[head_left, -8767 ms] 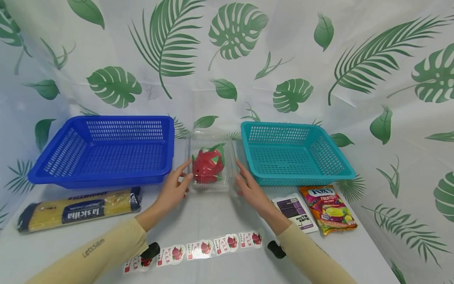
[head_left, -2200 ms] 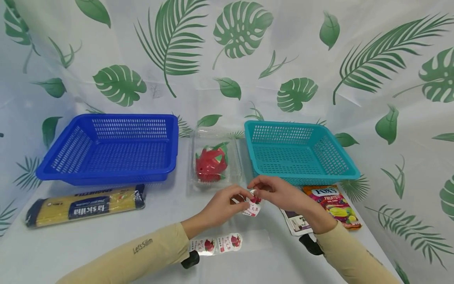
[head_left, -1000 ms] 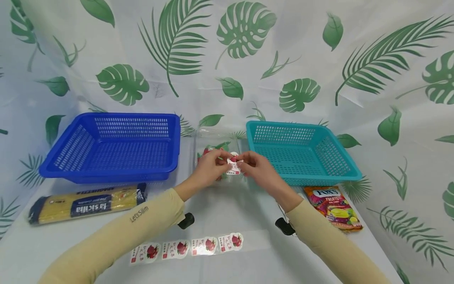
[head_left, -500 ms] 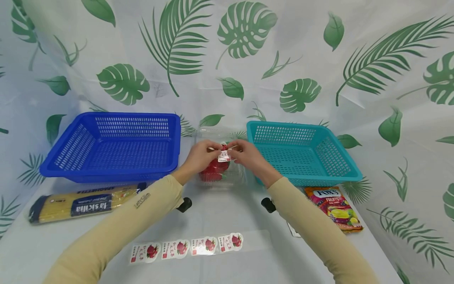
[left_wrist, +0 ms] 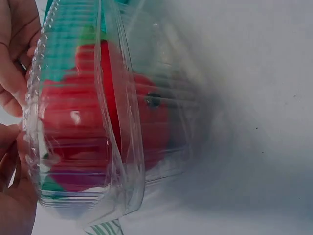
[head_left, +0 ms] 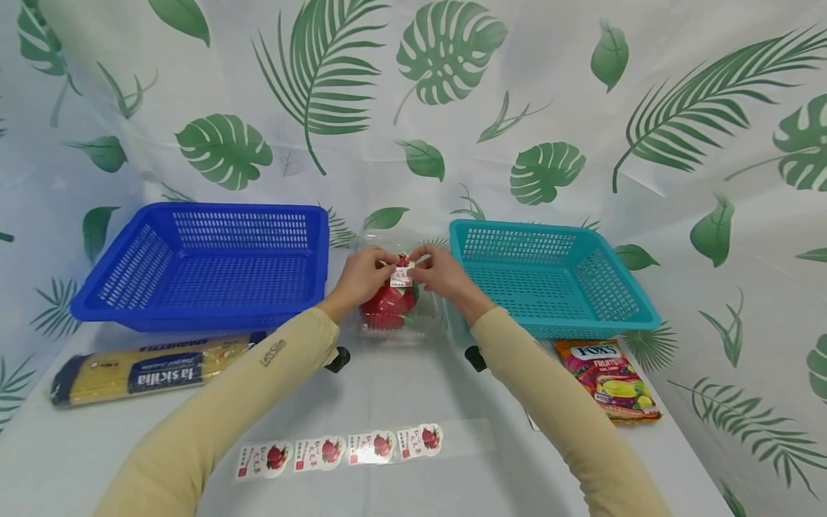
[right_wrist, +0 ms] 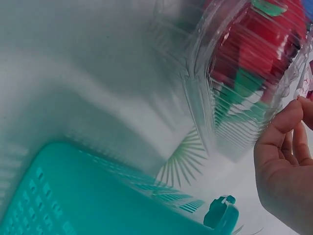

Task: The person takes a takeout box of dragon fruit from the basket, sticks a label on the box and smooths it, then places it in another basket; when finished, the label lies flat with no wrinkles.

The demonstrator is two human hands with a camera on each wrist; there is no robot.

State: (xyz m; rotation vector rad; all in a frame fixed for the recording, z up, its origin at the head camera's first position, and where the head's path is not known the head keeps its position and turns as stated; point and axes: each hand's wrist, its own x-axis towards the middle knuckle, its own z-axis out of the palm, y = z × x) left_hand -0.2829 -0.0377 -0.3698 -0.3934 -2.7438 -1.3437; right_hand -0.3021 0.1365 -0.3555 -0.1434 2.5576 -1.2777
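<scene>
A white label sticker with a dragon fruit picture (head_left: 401,276) lies close over the lid of a clear plastic clamshell box (head_left: 429,316). Inside the box sits a red dragon fruit (head_left: 386,307) with green tips. My left hand (head_left: 363,275) pinches the sticker's left edge between thumb and finger, and my right hand (head_left: 443,273) pinches the right edge. In the right wrist view, part of the sticker (right_wrist: 305,83) shows at the fingertips. From the left wrist, both hands appear right at the ribbed top of the box (left_wrist: 83,112).
Left of the box stands a blue basket (head_left: 207,273), right of it a teal basket (head_left: 549,287). A spaghetti pack (head_left: 155,370) lies at the left, a candy bag (head_left: 607,380) at the right. A strip of several stickers (head_left: 339,452) lies in front.
Several seconds ago both hands were beside the box. A sticker was then lifted from the strip, carried up to the box, and lowered over its lid, moving slightly left and away lately.
</scene>
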